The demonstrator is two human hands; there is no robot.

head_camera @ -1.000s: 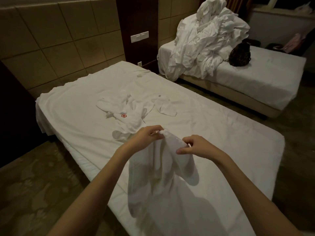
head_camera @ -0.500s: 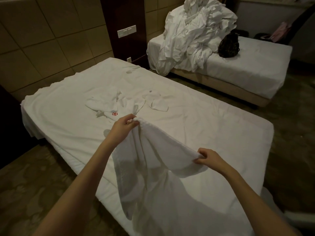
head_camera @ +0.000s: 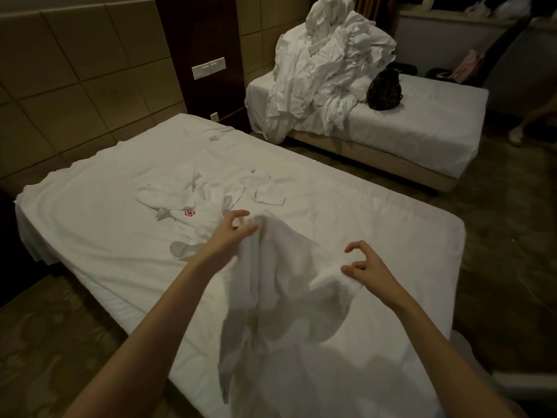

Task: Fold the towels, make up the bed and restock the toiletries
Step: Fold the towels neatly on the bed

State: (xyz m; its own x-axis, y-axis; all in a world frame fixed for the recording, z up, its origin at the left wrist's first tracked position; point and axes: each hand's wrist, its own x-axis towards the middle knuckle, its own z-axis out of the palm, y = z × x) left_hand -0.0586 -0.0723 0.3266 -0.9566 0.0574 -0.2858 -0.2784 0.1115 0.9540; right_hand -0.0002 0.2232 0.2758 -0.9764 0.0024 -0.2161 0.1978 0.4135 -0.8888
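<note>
A large white towel (head_camera: 286,282) lies rumpled on the near bed (head_camera: 90,236), one end trailing toward me over the bed's edge. My left hand (head_camera: 233,230) is at the towel's raised far corner, fingers spread, thumb touching the cloth. My right hand (head_camera: 363,267) hovers at the towel's right edge with its fingers loosely curled, gripping nothing. Beyond my left hand lies a crumpled white towel with a red logo (head_camera: 180,205), and a smaller white cloth (head_camera: 263,188) rests to its right.
A second bed (head_camera: 422,128) stands at the back right with a heap of white linen (head_camera: 325,64) and a dark bag (head_camera: 385,92) on it. A person's leg (head_camera: 539,116) shows at the far right. A padded wall with a switch panel (head_camera: 208,67) runs behind.
Both hands have spread the towel apart and lowered it onto the bed. The fingers that were pinching its top edge have now opened and let go.
</note>
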